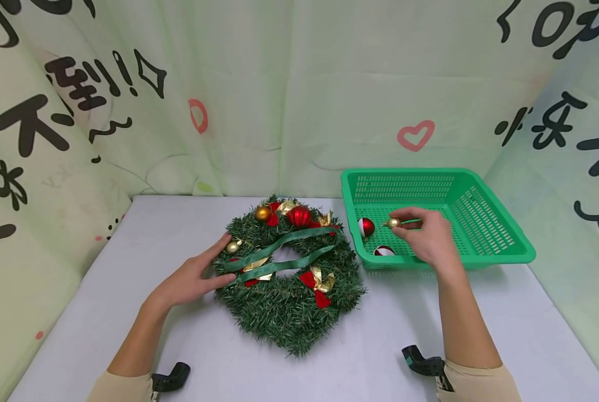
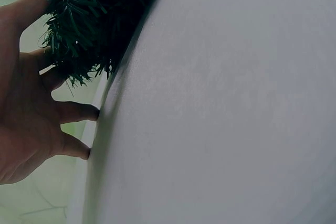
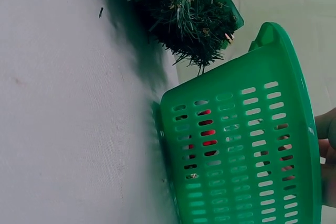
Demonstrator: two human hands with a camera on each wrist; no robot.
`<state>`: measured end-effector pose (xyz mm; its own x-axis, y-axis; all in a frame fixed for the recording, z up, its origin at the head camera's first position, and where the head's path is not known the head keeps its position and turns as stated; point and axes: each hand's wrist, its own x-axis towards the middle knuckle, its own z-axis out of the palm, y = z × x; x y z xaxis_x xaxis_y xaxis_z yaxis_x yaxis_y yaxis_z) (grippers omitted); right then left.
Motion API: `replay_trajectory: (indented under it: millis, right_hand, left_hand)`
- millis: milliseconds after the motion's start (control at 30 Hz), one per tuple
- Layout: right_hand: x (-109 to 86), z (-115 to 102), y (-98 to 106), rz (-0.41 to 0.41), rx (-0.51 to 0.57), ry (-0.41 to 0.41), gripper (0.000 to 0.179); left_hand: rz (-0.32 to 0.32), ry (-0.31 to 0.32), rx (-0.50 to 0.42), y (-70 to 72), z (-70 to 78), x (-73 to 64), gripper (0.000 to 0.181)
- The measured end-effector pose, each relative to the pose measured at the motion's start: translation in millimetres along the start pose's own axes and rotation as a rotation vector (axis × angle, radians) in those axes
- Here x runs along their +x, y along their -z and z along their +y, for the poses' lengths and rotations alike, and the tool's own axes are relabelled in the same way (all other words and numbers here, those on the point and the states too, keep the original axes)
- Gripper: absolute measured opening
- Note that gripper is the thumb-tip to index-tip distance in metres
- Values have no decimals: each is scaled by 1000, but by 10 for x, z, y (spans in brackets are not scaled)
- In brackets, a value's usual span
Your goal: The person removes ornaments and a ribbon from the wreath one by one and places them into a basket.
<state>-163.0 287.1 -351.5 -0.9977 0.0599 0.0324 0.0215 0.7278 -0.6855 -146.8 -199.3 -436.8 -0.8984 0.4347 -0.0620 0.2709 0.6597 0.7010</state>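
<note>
A green wreath (image 1: 289, 312) lies on the table, with red and gold bows, a green ribbon and several ball ornaments on it. My left hand (image 1: 199, 274) rests against its left edge, thumb and index finger spread and fairly straight. In the left wrist view, two fingertips of the left hand (image 2: 34, 98) reach down to the tabletop beside the wreath (image 2: 94, 24). Over the green basket (image 1: 445, 259), my right hand (image 1: 427, 237) pinches a small gold ball ornament (image 1: 392, 223) between thumb and fingers. The right wrist view shows the right hand (image 3: 328, 156) partly, behind the basket's rim.
Inside the basket's left end lie a red-and-white ball (image 1: 366, 227) and another ball (image 1: 383, 250) partly hidden by the front rim. The basket stands close to the wreath's right side. A pale printed curtain (image 1: 299, 111) hangs behind the white table (image 1: 178, 346).
</note>
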Motion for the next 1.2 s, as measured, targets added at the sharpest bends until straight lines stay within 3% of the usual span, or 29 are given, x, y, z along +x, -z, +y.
replay_trajectory:
  millis: [600,1200]
  right_hand:
    - [21,38,-37,-44,-9,1,34]
    - [9,39,-3,-39,-25,-10,32]
  left_hand:
    - [6,-8,4,-3,-14,0,92]
    - [0,-3,-1,4,6,-8,92]
